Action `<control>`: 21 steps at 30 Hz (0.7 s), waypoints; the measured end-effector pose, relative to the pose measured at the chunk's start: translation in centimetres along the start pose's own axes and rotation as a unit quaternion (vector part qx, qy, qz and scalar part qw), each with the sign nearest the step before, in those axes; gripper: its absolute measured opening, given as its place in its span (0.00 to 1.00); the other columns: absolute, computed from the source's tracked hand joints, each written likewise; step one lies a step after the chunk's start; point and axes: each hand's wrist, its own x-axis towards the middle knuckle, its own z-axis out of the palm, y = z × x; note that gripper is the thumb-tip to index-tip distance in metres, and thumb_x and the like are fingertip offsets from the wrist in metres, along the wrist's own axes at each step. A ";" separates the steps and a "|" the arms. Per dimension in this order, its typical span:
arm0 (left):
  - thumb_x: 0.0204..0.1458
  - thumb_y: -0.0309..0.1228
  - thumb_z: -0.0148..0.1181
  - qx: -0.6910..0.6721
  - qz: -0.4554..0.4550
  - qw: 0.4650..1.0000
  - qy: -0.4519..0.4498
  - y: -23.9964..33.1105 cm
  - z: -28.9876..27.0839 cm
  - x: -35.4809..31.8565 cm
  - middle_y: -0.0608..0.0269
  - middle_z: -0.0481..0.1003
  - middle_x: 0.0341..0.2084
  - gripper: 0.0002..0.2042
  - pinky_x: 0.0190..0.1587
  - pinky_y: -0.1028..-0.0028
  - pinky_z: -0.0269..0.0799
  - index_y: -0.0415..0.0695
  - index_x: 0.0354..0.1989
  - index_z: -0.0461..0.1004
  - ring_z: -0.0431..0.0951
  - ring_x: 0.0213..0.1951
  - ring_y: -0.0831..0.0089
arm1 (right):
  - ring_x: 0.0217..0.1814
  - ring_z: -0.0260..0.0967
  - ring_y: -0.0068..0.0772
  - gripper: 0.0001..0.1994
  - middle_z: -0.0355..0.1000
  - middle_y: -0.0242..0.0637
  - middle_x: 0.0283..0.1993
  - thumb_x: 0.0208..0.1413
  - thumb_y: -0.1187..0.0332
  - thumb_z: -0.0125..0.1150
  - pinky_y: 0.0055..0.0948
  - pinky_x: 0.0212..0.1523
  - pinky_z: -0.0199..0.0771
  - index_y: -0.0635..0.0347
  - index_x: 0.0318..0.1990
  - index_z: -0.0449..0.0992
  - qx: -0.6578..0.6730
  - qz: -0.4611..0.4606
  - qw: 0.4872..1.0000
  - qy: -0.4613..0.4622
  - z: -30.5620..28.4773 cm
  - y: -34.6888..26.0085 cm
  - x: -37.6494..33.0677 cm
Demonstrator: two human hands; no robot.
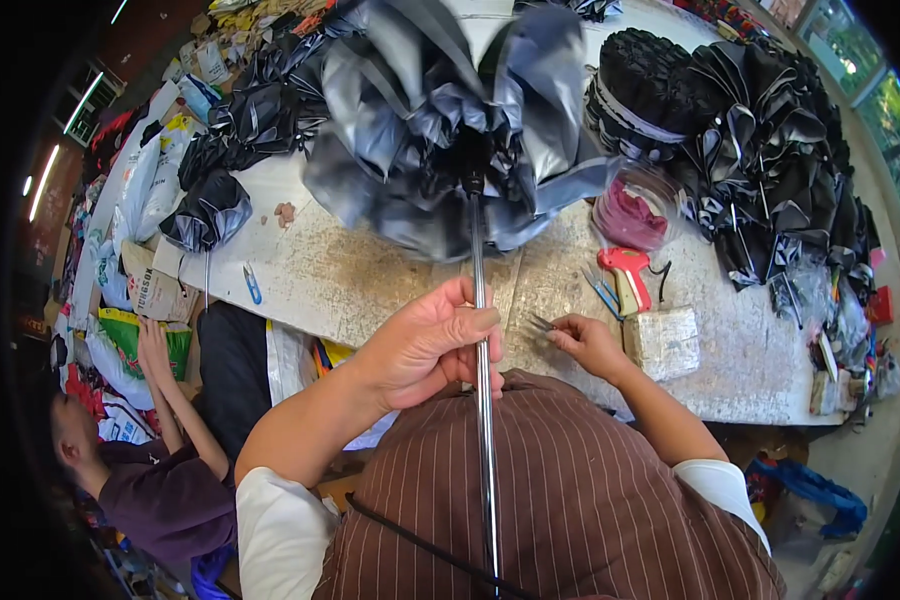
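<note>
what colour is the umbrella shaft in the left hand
The umbrella shaft is shiny silver, best seen in the head view.

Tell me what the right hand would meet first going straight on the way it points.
The metal shaft, near where the left hand grips it, lies first in line from the right hand and its pointed metal tool. Depth is unclear; the hand may pass beneath the shaft.

A person's left hand (435,345) grips the metal shaft (478,245) of a silver-and-black umbrella (400,130) over a worn table (340,285); the right hand (592,346) holds a small pointed tool (542,323).
</note>
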 end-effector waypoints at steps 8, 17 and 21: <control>0.59 0.35 0.48 -0.096 -0.043 0.992 0.063 -4.8 -5.5 0.7 0.57 0.74 0.28 0.10 0.35 0.63 0.77 0.42 0.43 0.64 0.78 0.28 0.63 | 0.23 0.60 0.18 0.12 0.70 0.30 0.26 0.56 0.64 0.57 0.16 0.26 0.60 0.65 0.37 0.76 0.131 0.063 0.988 0.049 -0.5 -1.0 0.3; 0.62 0.39 0.40 -0.093 -0.032 0.994 0.040 -6.2 -7.5 -0.2 0.51 0.75 0.34 0.16 0.41 0.58 0.76 0.40 0.47 0.66 0.79 0.30 0.62 | 0.21 0.64 0.26 0.14 0.71 0.36 0.23 0.54 0.61 0.58 0.22 0.24 0.64 0.66 0.36 0.75 -0.070 -0.008 0.992 0.105 -0.8 -4.4 2.8; 0.62 0.38 0.41 -0.094 -0.030 0.994 0.043 -6.9 -7.9 -0.2 0.51 0.75 0.34 0.15 0.41 0.58 0.76 0.40 0.47 0.66 0.79 0.31 0.61 | 0.23 0.69 0.39 0.17 0.73 0.43 0.23 0.52 0.58 0.59 0.32 0.25 0.67 0.67 0.34 0.74 -0.368 -0.108 0.917 0.110 0.0 -6.5 4.5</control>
